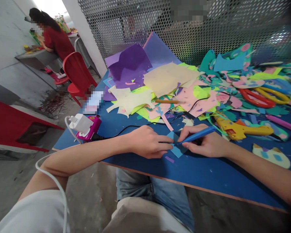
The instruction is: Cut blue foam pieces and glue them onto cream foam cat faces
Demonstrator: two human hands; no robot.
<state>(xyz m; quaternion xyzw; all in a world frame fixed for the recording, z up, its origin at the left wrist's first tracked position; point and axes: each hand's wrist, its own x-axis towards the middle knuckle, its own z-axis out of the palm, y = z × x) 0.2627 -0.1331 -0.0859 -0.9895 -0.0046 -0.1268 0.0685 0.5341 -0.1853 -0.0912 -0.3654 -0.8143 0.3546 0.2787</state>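
My right hand (201, 141) is closed around a blue pen (198, 133), its tip angled down at a small light-blue felt piece (178, 152) on the table. My left hand (149, 142) lies palm down with fingers stretched out, their tips pressing the left side of that piece flat. Just below the fingertips is a thin purple strip (169, 159). Close to my right wrist sits a yellow glue gun (242, 128). Further right lies a cream cat-face cutout (271, 156) with blue patches.
Felt scraps (169, 79) pile up along the back, with a pencil (168, 101) and red-handled scissors (257, 98) among them. A black cord (128, 127) runs from a magenta power strip (93, 127) with a white charger (80, 123). A person in red (57, 40) sits at another table.
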